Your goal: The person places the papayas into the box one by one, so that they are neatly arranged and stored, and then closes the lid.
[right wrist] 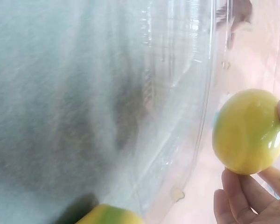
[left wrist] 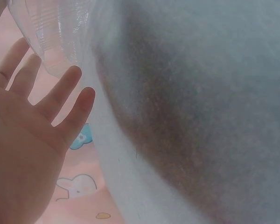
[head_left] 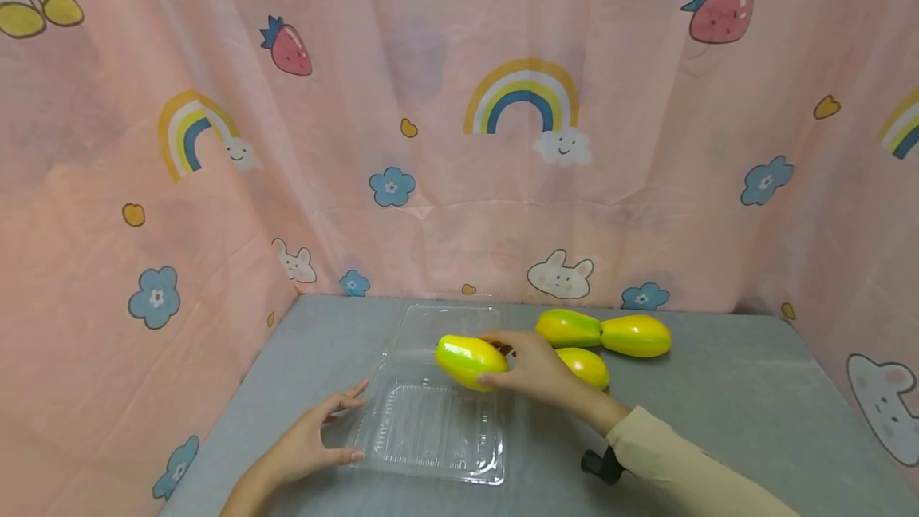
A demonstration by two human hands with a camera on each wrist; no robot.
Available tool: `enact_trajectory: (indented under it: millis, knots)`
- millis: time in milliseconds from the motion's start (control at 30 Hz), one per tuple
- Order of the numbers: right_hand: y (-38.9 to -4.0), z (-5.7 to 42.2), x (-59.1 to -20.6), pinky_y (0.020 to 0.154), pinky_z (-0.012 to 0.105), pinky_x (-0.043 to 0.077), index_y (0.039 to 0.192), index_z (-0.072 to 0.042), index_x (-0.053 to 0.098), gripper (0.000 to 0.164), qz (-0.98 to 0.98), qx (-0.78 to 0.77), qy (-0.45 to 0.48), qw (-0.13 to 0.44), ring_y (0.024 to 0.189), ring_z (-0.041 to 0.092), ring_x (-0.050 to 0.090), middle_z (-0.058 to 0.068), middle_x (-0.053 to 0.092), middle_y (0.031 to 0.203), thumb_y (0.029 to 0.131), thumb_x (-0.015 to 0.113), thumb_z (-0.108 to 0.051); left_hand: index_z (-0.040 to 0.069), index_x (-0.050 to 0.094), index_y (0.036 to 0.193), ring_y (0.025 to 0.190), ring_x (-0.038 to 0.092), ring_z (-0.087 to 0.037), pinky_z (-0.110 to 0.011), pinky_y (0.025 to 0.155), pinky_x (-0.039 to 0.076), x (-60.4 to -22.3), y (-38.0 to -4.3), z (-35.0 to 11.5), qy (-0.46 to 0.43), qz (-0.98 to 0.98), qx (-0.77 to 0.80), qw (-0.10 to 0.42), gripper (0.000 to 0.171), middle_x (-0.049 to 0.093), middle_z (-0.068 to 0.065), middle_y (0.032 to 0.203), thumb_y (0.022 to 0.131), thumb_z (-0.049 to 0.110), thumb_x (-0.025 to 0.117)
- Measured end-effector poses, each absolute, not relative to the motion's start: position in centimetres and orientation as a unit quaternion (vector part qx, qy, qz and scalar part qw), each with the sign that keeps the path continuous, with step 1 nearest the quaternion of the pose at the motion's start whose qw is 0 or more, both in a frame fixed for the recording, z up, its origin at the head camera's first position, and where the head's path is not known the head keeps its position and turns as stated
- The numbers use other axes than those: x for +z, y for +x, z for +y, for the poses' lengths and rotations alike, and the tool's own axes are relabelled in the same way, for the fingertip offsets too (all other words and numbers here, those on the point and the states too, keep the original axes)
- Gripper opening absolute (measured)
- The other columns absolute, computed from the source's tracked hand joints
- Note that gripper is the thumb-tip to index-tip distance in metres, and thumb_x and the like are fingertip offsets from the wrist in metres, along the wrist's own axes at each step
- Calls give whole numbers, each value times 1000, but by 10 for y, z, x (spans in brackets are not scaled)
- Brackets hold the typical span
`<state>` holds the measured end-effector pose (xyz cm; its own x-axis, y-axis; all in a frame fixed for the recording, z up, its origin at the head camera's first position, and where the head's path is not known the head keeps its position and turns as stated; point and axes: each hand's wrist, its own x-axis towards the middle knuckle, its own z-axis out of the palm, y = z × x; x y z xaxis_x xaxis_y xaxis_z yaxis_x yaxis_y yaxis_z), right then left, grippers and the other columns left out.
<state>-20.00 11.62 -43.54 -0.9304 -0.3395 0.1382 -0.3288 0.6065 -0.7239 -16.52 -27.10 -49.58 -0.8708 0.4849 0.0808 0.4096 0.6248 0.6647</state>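
Note:
My right hand (head_left: 542,369) grips a shiny yellow-green papaya (head_left: 467,362) from its right end, above the middle of a clear plastic clamshell box (head_left: 431,472). In the right wrist view, the thumb and fingers hold this papaya (right wrist: 247,133) from either side. The box lies opened out flat, its lid half (head_left: 448,309) toward the back. My left hand (head_left: 305,437) is at the box's left side with fingers spread and nothing held; whether its thumb touches the rim, I cannot tell. The left wrist view shows that hand (left wrist: 30,126) with fingers extended.
Right of the box, two papayas (head_left: 567,329) (head_left: 636,336) lie end to end near the back. A third papaya (head_left: 585,365) is partly behind my right wrist. Under the right sleeve sits a small black object (head_left: 601,466). A pink patterned curtain (head_left: 445,238) borders the grey table (head_left: 718,421).

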Motion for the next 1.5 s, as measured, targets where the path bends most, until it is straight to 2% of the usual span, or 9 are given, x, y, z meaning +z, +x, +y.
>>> enact_trajectory:
  millis: [267, 633, 867, 1133, 1333, 1500]
  knots:
    - [-209, 101, -430, 84, 31, 50, 127, -22, 66, 60, 899, -404, -163, 47, 95, 10, 59, -10, 70, 107, 75, 83, -46, 17, 57, 128, 138, 48, -32, -49, 97, 52, -496, -165, -270, 244, 901, 354, 58, 63, 40, -1, 159, 77, 44, 82]
    - [-224, 78, -433, 84, 30, 52, 125, -20, 67, 57, 881, -419, -203, 85, 97, 12, 61, -5, 71, 114, 77, 79, -48, 18, 57, 128, 137, 49, -35, -50, 98, 52, -495, -165, -269, 235, 903, 354, 64, 66, 40, 1, 159, 75, 46, 83]
    - [-232, 62, -429, 80, 28, 54, 123, -17, 68, 54, 868, -430, -213, 126, 95, 19, 63, -1, 71, 112, 77, 81, -40, 19, 58, 127, 137, 49, -35, -50, 99, 51, -494, -165, -268, 226, 904, 357, 69, 65, 41, 2, 158, 74, 46, 83]
    - [-237, 45, -435, 81, 29, 55, 122, -15, 69, 53, 862, -441, -215, 125, 94, 15, 64, 1, 72, 112, 77, 81, -39, 19, 57, 128, 137, 48, -38, -52, 99, 50, -494, -165, -268, 228, 903, 358, 74, 65, 39, 1, 160, 75, 45, 83]
    - [-238, 33, -442, 80, 29, 56, 124, -13, 68, 55, 849, -470, -215, 115, 96, 20, 66, 3, 71, 112, 77, 82, -37, 20, 56, 130, 136, 49, -37, -53, 99, 51, -493, -165, -268, 228, 904, 353, 74, 66, 40, 2, 159, 75, 47, 82]
    - [-239, 27, -451, 78, 27, 56, 124, -12, 68, 54, 843, -484, -209, 101, 93, 17, 65, 2, 70, 111, 77, 82, -36, 19, 56, 130, 135, 50, -37, -53, 98, 51, -493, -165, -268, 229, 903, 355, 74, 66, 40, 1, 159, 75, 46, 82]
